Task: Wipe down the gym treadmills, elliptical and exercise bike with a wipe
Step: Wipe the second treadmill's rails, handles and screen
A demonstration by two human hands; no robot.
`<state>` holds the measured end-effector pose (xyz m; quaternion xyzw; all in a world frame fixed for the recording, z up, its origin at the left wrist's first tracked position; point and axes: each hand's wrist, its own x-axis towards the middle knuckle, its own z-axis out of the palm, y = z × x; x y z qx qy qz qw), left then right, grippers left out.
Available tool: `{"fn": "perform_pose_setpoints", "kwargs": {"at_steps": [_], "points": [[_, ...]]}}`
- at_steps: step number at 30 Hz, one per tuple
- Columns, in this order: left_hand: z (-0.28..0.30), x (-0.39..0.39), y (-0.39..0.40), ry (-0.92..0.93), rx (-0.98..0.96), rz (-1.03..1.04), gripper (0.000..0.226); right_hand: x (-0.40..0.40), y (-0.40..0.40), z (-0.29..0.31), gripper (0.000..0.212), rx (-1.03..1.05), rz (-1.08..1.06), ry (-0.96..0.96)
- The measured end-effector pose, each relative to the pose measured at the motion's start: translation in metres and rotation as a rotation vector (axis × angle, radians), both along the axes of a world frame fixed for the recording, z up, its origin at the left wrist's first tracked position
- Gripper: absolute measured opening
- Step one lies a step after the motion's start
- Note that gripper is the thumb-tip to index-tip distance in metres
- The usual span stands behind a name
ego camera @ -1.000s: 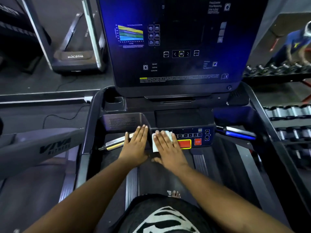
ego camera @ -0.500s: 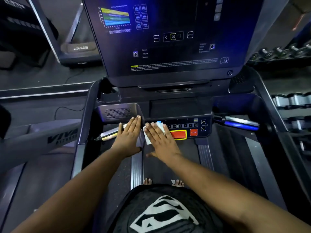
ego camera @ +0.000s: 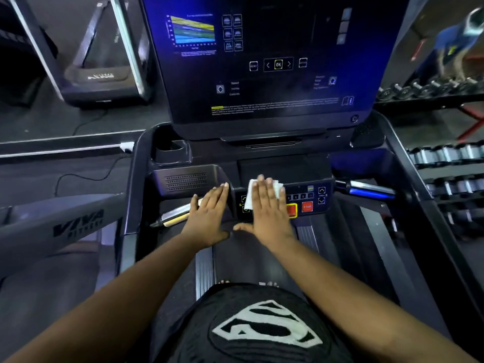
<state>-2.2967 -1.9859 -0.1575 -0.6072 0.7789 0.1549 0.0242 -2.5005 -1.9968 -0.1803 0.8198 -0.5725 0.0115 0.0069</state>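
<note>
I stand on a black treadmill (ego camera: 136, 179) facing its big dark screen (ego camera: 275, 56). My right hand (ego camera: 267, 208) lies flat with straight fingers on a white wipe (ego camera: 250, 195), pressing it against the button panel (ego camera: 311, 197) left of the red stop buttons. My left hand (ego camera: 209, 218) rests flat beside it, its fingertips against the corner of the speaker housing (ego camera: 186, 180), over the left pulse grip (ego camera: 172, 217).
A cup holder (ego camera: 170, 150) sits at the console's back left. A grey arm marked VIVA (ego camera: 65, 226) of a neighbouring machine juts in at left. Dumbbell racks (ego camera: 445, 155) line the right side. Another treadmill (ego camera: 102, 74) stands beyond, with a cable (ego camera: 86, 176) on the floor.
My right hand has slid the wipe rightward and up along the button panel, uncovering the arrow buttons at its left end. The left hand has stayed near the speaker housing.
</note>
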Motion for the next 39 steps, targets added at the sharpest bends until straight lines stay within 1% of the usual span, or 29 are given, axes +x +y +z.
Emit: {"fn": "perform_pose_setpoints", "kwargs": {"at_steps": [2, 4, 6, 7, 10, 13, 14, 16, 18, 20, 22, 24, 26, 28, 29, 30, 32, 34, 36, 39], "points": [[-0.005, -0.001, 0.002, -0.007, -0.073, -0.01, 0.13, 0.011, -0.001, 0.0, 0.131, -0.016, 0.077, 0.05], [-0.008, -0.002, 0.004, -0.016, -0.119, -0.005, 0.128, 0.003, -0.006, 0.0, 0.128, -0.054, 0.135, 0.076], [-0.004, -0.005, 0.004, -0.038, -0.12, -0.002, 0.127, -0.018, -0.012, 0.002, 0.126, -0.067, 0.139, 0.066], [-0.002, -0.007, 0.004, -0.045, -0.119, 0.0, 0.125, -0.032, -0.014, 0.004, 0.124, -0.061, 0.1, 0.057], [0.006, -0.016, 0.001, -0.054, -0.122, 0.023, 0.12, -0.059, -0.017, 0.009, 0.103, -0.08, -0.044, 0.046], [0.012, -0.024, -0.005, -0.06, -0.106, 0.055, 0.124, -0.05, -0.017, 0.013, 0.072, -0.154, -0.041, 0.044], [0.012, -0.026, -0.006, -0.07, -0.092, 0.06, 0.126, -0.044, -0.017, 0.015, 0.07, -0.167, -0.029, 0.038], [0.01, -0.027, -0.006, -0.089, -0.084, 0.065, 0.128, -0.037, -0.019, 0.019, 0.081, -0.165, 0.0, 0.027], [0.009, -0.027, -0.005, -0.086, -0.088, 0.07, 0.126, -0.041, -0.022, 0.018, 0.085, -0.191, 0.025, 0.002], [0.007, -0.028, -0.004, -0.072, -0.1, 0.073, 0.121, -0.051, -0.027, 0.012, 0.082, -0.266, 0.03, -0.088], [0.005, -0.03, -0.003, -0.078, -0.123, 0.08, 0.119, -0.056, -0.031, 0.007, 0.077, -0.309, 0.06, -0.229], [0.002, -0.031, -0.003, -0.099, -0.147, 0.086, 0.12, -0.052, -0.03, 0.002, 0.072, -0.261, 0.19, -0.317], [-0.001, -0.033, -0.003, -0.098, -0.155, 0.094, 0.12, -0.041, -0.024, -0.001, 0.073, -0.156, 0.31, -0.276], [-0.001, -0.033, -0.003, -0.084, -0.136, 0.104, 0.12, -0.032, -0.019, -0.004, 0.068, -0.103, 0.328, -0.167], [0.0, -0.033, -0.003, -0.084, -0.119, 0.11, 0.12, -0.031, -0.019, -0.005, 0.073, -0.097, 0.32, -0.101], [0.0, -0.033, -0.003, -0.085, -0.107, 0.112, 0.121, -0.033, -0.019, -0.003, 0.083, -0.099, 0.317, -0.037], [0.001, -0.034, -0.003, -0.08, -0.105, 0.12, 0.123, -0.049, -0.021, -0.003, 0.103, -0.103, 0.314, 0.013], [0.0, -0.035, -0.001, -0.043, -0.128, 0.142, 0.126, -0.076, -0.022, -0.008, 0.112, -0.095, 0.234, -0.027], [-0.002, -0.034, 0.0, -0.001, -0.152, 0.182, 0.133, -0.105, -0.021, -0.014, 0.115, -0.07, 0.107, -0.055], [-0.004, -0.033, -0.001, 0.03, -0.151, 0.225, 0.138, -0.122, -0.014, -0.018, 0.12, -0.022, -0.007, -0.021]]}}
